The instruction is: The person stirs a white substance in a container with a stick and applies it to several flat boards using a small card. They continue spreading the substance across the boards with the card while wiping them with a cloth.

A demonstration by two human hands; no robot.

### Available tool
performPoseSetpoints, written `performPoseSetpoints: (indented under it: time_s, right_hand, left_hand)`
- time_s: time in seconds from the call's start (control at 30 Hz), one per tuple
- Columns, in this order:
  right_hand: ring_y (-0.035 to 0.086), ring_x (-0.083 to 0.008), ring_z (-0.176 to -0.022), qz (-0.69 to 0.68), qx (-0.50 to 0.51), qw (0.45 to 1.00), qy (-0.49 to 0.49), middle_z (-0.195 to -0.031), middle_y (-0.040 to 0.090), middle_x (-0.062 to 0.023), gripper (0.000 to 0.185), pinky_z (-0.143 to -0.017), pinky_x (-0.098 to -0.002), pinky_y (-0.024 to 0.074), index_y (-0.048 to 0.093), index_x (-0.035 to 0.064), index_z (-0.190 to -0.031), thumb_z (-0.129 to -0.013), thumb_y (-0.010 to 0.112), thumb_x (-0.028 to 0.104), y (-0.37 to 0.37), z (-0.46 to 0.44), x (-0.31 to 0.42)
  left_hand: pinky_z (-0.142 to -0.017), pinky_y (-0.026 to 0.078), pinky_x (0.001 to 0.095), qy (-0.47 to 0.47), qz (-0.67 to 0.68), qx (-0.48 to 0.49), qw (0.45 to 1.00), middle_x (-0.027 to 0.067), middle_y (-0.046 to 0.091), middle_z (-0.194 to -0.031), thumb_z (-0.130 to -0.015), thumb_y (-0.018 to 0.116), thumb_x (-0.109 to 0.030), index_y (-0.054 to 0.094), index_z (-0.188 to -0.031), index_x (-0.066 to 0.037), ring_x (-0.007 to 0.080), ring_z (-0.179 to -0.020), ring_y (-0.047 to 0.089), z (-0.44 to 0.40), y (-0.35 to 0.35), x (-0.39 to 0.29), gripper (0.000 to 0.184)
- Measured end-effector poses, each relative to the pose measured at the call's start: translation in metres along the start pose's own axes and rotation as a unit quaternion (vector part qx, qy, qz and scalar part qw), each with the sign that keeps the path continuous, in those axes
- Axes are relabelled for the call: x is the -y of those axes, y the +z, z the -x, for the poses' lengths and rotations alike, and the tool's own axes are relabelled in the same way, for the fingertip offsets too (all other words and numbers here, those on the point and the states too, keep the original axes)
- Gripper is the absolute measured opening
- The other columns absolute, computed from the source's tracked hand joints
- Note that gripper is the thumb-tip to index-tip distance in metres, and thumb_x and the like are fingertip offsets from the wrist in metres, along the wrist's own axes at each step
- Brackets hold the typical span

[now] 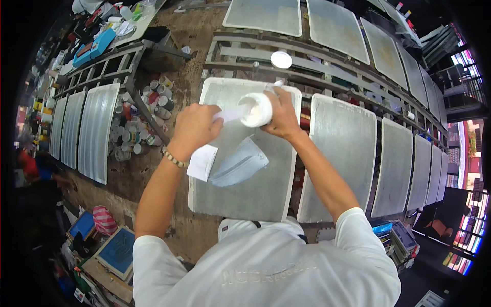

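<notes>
My right hand (283, 113) grips a white plastic jar (265, 111), tilted with its mouth toward my left hand. White paste shows inside the jar. My left hand (197, 125) is closed on a pale translucent spatula (228, 114), its far end at the jar's mouth. Below both hands lies a grey board (245, 197) with white edges. A broad smear of whitish paste (240, 163) crosses the board's middle. Beside the smear, under my left wrist, rests a white flat card (202, 162).
A round white lid (281, 60) sits on the wooden rack behind the board. More grey boards (340, 153) line up to the right and along the far side. At left, several paint tubs (158, 100) stand below another rack. A blue-meshed frame (116, 251) lies lower left.
</notes>
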State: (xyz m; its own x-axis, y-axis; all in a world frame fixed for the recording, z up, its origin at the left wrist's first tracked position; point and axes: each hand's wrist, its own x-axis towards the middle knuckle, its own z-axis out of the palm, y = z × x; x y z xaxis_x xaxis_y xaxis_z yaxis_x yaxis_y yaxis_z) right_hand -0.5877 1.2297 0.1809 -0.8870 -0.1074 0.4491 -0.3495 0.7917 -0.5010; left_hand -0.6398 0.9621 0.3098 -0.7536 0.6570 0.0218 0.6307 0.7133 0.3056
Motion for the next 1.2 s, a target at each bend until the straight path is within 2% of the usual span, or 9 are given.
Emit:
performPoseSetpoints:
  time_s: [0.17, 0.23, 0.27, 0.33, 0.47, 0.73, 0.77, 1.0, 1.2]
  right_hand:
    - [0.039, -0.0465, -0.130, -0.030, -0.024, 0.998, 0.052, -0.139, 0.041, -0.0245, 0.102, -0.110, -0.0512, 0.0383, 0.045, 0.0067, -0.138, -0.047, 0.090, 0.017, -0.007, 0.017, 0.004]
    - [0.036, -0.0462, -0.132, -0.048, -0.030, 0.997, 0.061, -0.138, 0.040, -0.0240, 0.104, -0.110, -0.0531, 0.0382, 0.043, 0.0073, -0.138, -0.047, 0.093, 0.018, -0.007, 0.027, 0.008]
    - [0.036, -0.0462, -0.132, -0.050, -0.031, 0.996, 0.060, -0.138, 0.040, -0.0240, 0.104, -0.110, -0.0531, 0.0382, 0.043, 0.0073, -0.138, -0.047, 0.093, 0.018, -0.006, 0.028, 0.009]
    - [0.034, -0.0452, -0.134, -0.062, -0.041, 0.994, 0.080, -0.137, 0.041, -0.0231, 0.105, -0.111, -0.0523, 0.0372, 0.043, 0.0079, -0.139, -0.048, 0.093, 0.019, -0.005, 0.038, 0.012]
    - [0.036, -0.0389, -0.133, -0.051, -0.079, 0.991, 0.094, -0.134, 0.049, -0.0161, 0.097, -0.111, -0.0498, 0.0355, 0.049, 0.0036, -0.136, -0.051, 0.093, 0.021, -0.012, 0.062, 0.022]
    - [0.047, -0.0307, -0.124, -0.052, -0.096, 0.968, 0.227, -0.131, 0.038, -0.0126, 0.102, -0.106, -0.0426, 0.0420, 0.040, 0.0003, -0.135, -0.054, 0.096, 0.024, -0.053, 0.149, 0.044]
    - [0.038, -0.0372, -0.129, -0.072, -0.119, 0.959, 0.248, -0.131, 0.046, -0.0167, 0.099, -0.109, -0.0491, 0.0373, 0.046, 0.0020, -0.135, -0.051, 0.094, 0.023, -0.058, 0.159, 0.049]
    - [0.047, -0.0290, -0.125, -0.069, -0.202, 0.915, 0.342, -0.136, 0.036, -0.0143, 0.112, -0.107, -0.0416, 0.0424, 0.031, 0.0015, -0.141, -0.053, 0.097, 0.022, -0.090, 0.252, 0.066]
    - [0.044, -0.0273, -0.130, -0.105, -0.228, 0.881, 0.402, -0.138, 0.038, -0.0128, 0.111, -0.110, -0.0409, 0.0401, 0.027, 0.0037, -0.142, -0.056, 0.096, 0.018, -0.117, 0.298, 0.082]
  left_hand:
    - [-0.079, 0.055, 0.0400, 0.012, 0.172, -0.021, 0.985, 0.0213, 0.074, -0.097, -0.091, 0.069, -0.035, 0.071, -0.115, -0.004, 0.0328, -0.086, 0.072, 0.004, 0.000, 0.017, 0.039]
    - [-0.085, 0.053, 0.0377, -0.003, 0.458, -0.196, 0.867, 0.0149, 0.074, -0.107, -0.095, 0.067, -0.039, 0.065, -0.126, -0.004, 0.0243, -0.094, 0.070, 0.010, 0.010, 0.038, 0.047]
    - [-0.085, 0.053, 0.0377, -0.004, 0.455, -0.198, 0.868, 0.0149, 0.074, -0.107, -0.095, 0.067, -0.039, 0.065, -0.126, -0.004, 0.0243, -0.094, 0.070, 0.018, 0.013, 0.049, 0.047]
    - [-0.089, 0.052, 0.0369, -0.210, 0.481, -0.163, 0.836, 0.0096, 0.073, -0.112, -0.098, 0.066, -0.035, 0.065, -0.124, -0.001, 0.0199, -0.097, 0.067, 0.046, 0.025, 0.074, 0.043]
    - [-0.082, 0.055, 0.0350, -0.303, 0.077, 0.033, 0.949, 0.0182, 0.074, -0.101, -0.085, 0.079, -0.033, 0.067, -0.117, 0.003, 0.0272, -0.093, 0.072, 0.129, 0.137, 0.115, 0.050]
    - [-0.072, 0.057, 0.0380, -0.379, 0.263, -0.021, 0.887, 0.0164, 0.074, -0.090, -0.071, 0.088, -0.021, 0.070, -0.116, 0.000, 0.0260, -0.079, 0.072, 0.182, 0.180, 0.121, 0.053]
    - [-0.071, 0.057, 0.0377, -0.375, 0.246, -0.031, 0.893, 0.0150, 0.074, -0.085, -0.069, 0.089, -0.015, 0.071, -0.111, 0.000, 0.0237, -0.077, 0.072, 0.177, 0.175, 0.111, 0.048]
    - [-0.069, 0.056, 0.0353, -0.405, 0.205, 0.003, 0.891, 0.0131, 0.074, -0.083, -0.063, 0.091, -0.013, 0.072, -0.101, 0.001, 0.0223, -0.076, 0.072, 0.177, 0.184, 0.120, 0.044]
    - [-0.077, 0.055, 0.0268, -0.355, 0.454, 0.009, 0.817, 0.0139, 0.074, -0.093, -0.078, 0.078, 0.005, 0.071, -0.106, 0.005, 0.0159, -0.084, 0.070, 0.188, 0.172, 0.124, 0.029]
